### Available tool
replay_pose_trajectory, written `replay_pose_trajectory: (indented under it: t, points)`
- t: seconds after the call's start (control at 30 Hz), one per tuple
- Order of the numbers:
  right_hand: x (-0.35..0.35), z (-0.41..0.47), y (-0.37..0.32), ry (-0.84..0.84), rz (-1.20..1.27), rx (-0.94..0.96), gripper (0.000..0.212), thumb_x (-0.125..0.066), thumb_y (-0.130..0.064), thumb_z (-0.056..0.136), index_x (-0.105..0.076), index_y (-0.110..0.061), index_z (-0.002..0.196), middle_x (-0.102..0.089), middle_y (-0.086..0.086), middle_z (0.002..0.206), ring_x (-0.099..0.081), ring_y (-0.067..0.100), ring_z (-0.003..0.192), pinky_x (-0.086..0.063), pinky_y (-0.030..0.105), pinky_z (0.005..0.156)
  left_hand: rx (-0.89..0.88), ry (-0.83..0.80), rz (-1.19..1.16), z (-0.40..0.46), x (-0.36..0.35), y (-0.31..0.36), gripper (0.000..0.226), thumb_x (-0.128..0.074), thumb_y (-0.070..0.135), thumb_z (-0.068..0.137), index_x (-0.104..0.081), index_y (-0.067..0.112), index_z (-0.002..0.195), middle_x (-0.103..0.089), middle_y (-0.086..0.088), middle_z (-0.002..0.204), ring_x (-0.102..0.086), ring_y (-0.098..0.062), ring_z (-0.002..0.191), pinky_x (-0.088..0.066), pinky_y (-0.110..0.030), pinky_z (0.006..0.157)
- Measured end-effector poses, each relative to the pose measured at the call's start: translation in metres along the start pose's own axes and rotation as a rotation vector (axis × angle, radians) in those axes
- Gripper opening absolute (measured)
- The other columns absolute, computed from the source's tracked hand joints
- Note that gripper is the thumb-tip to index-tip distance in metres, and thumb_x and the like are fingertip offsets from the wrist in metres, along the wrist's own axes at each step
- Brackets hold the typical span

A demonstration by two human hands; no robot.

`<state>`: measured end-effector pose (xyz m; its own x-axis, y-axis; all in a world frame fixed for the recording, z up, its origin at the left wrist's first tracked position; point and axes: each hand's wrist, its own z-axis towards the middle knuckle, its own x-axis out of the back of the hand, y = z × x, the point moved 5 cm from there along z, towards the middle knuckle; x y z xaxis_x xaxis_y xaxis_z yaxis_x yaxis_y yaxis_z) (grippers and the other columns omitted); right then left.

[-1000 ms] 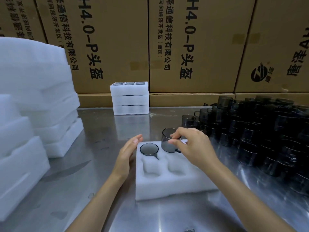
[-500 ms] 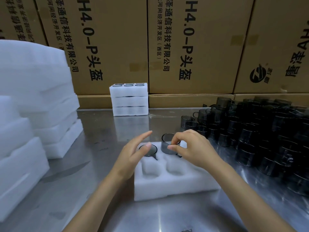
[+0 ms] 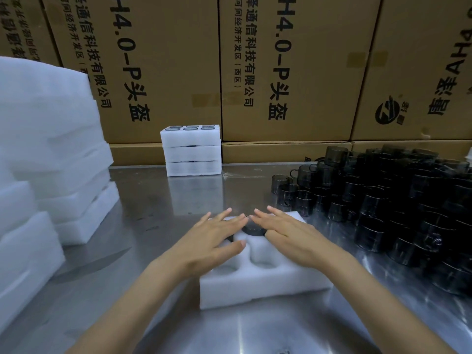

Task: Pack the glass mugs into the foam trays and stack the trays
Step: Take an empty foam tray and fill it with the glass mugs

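While upright — mug (image 3: 254, 230) sits in tray (image 3: 265, 284).

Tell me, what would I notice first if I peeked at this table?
Probably the big heap of dark smoky glass mugs crowding the right side of the shiny metal table. Next, the two bare hands, left hand and right hand, lying flat with straight fingers over mugs in the white foam tray in the middle. Behind stands a small stack of filled white foam trays against tall brown cardboard boxes.
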<state>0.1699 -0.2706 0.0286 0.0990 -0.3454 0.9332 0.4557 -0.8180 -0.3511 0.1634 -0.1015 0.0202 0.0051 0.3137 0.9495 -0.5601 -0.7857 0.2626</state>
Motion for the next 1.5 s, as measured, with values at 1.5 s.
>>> replay_pose_trajectory:
  t: [1.5]
  points:
    - [0.158, -0.003, 0.143, 0.947, 0.053, -0.458, 0.017, -0.054, -0.037, 0.092, -0.058, -0.022, 0.1, -0.063, -0.004, 0.091, -0.057, 0.021, 0.085, -0.041, 0.032, 0.072, 0.351, 0.641, -1.212, -0.001, -0.025, -0.06, 0.05, -0.049, 0.063, 0.075, -0.07, 0.033, 0.108, -0.066, 0.008, 0.12, -0.058, -0.017, 0.118, -0.038, -0.05, 0.107]
